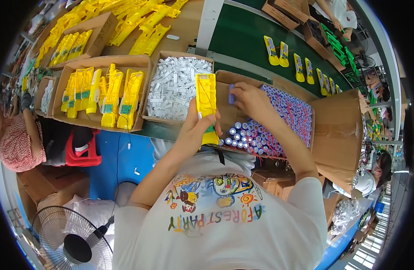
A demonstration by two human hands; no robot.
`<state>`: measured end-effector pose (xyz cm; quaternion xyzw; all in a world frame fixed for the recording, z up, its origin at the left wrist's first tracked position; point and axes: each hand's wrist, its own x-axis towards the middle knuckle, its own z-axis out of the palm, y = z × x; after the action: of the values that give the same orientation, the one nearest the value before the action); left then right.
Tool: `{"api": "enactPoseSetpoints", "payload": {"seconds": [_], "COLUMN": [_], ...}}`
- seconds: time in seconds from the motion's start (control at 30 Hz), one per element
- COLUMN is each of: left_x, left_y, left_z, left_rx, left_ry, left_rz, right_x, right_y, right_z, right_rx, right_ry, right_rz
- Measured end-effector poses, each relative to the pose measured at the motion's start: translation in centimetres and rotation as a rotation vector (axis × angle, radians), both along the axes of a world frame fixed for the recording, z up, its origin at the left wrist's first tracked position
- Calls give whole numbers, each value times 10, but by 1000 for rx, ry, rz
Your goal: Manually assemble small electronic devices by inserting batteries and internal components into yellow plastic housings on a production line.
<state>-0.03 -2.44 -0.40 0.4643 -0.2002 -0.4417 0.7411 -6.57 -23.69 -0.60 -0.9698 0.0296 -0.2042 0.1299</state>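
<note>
My left hand (198,128) is closed around a yellow plastic casing (206,92), held upright over the front edge of the bench. A thin wire and part of a green circuit board show inside the casing. To its right, my right hand (254,103) pinches a purple cylindrical battery cell (231,93) above the bare side of a cardboard box (225,80). Many purple battery cells (285,108) with reddish wires stand packed in that box, some under my right forearm. Small white plastic parts (177,87) fill the box behind my left hand.
Left of the white parts, a cardboard box (58,118) holds yellow casings with green boards. More yellow casings (139,20) lie piled behind. Several fitted casings (299,67) rest on the green surface at far right. A fan (76,245) stands at lower left; other people sit nearby.
</note>
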Motion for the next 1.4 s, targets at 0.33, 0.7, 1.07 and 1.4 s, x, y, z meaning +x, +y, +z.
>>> {"api": "enactPoseSetpoints", "payload": {"seconds": [0.33, 0.7, 1.07, 1.4], "left_x": [-9, 6, -3, 11], "left_y": [-11, -1, 1, 6], "left_z": [6, -3, 0, 1], "left_rx": [-4, 63, 12, -32], "left_ry": [-203, 5, 114, 14], "left_rz": [0, -51, -78, -38], "right_x": [-19, 17, 0, 12], "right_y": [67, -39, 44, 49], "right_z": [34, -15, 37, 51], "right_rx": [1492, -34, -341, -237], "right_ry": [199, 246, -228, -231], "right_rz": [-61, 342, 490, 484]}}
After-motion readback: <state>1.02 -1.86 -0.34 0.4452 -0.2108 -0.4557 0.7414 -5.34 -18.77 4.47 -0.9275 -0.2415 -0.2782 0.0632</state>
